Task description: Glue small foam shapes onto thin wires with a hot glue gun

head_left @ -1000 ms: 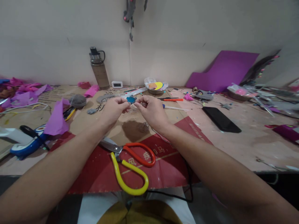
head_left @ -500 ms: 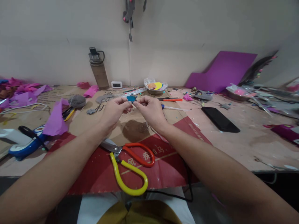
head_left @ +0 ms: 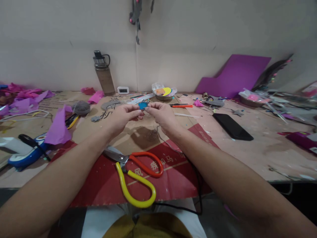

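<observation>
Between my two hands, above the cardboard, is a small blue piece with a scalloped edge (head_left: 143,105), like a flower or cloud cut-out. My left hand (head_left: 123,116) pinches its left side between thumb and fingers. On its right side, my right hand (head_left: 163,115) is closed too, with thumb and forefinger against the piece. A loose thin strand (head_left: 170,145) runs on the cardboard below my right wrist. Large scissors (head_left: 135,170) with one red and one yellow handle lie nearer to me, their blades partly spread and partly behind my left forearm.
A water bottle (head_left: 104,76) and a small white clock (head_left: 123,90) stand by the wall. Grey yarn (head_left: 81,107) and a blue tape dispenser (head_left: 27,158) are at left. To the right lie a black phone (head_left: 232,127) and an orange cutter (head_left: 182,105). A purple sheet (head_left: 237,77) leans behind.
The blue piece has shifted slightly right and turned between my fingers. My fingers have adjusted their hold on it. The scissors and other table things stay in place.
</observation>
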{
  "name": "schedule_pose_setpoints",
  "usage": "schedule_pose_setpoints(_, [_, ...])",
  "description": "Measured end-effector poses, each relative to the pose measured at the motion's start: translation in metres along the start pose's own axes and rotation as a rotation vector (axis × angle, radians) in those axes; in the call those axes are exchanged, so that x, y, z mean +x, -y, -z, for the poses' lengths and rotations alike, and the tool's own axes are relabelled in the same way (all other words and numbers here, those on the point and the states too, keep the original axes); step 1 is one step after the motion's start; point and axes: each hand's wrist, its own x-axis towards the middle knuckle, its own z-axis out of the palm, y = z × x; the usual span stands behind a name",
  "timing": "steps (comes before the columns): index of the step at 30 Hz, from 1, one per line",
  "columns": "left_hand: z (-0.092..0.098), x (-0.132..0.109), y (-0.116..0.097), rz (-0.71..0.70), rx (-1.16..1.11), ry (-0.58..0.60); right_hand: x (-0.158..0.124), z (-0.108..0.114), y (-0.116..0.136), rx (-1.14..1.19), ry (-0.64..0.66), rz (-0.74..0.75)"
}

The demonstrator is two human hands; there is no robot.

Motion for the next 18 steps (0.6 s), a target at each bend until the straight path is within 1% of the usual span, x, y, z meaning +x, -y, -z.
schedule_pose_setpoints(2, [0.001,-0.002,-0.005,0.024,0.009,0.007,0.001,0.001,-0.001,-0.007,0.019,0.023])
schedule_pose_setpoints(4, [0.002,-0.003,-0.008,0.027,0.07,-0.021,0.003,0.001,-0.004,-0.023,0.044,0.065])
schedule_pose_setpoints(9, [0.004,-0.001,-0.005,-0.029,0.223,-0.058,0.004,0.001,-0.01,-0.101,0.102,0.111])
schedule_pose_setpoints(14, [0.006,0.0,-0.004,-0.056,0.324,-0.111,0.003,0.001,-0.011,-0.182,0.083,0.172])
schedule_pose_setpoints(16, [0.007,0.0,-0.004,-0.066,0.331,-0.151,0.003,0.0,-0.013,-0.21,0.074,0.197])
schedule_pose_setpoints(18, [0.009,0.001,-0.003,-0.073,0.303,-0.191,0.001,-0.002,-0.015,-0.23,0.095,0.231])
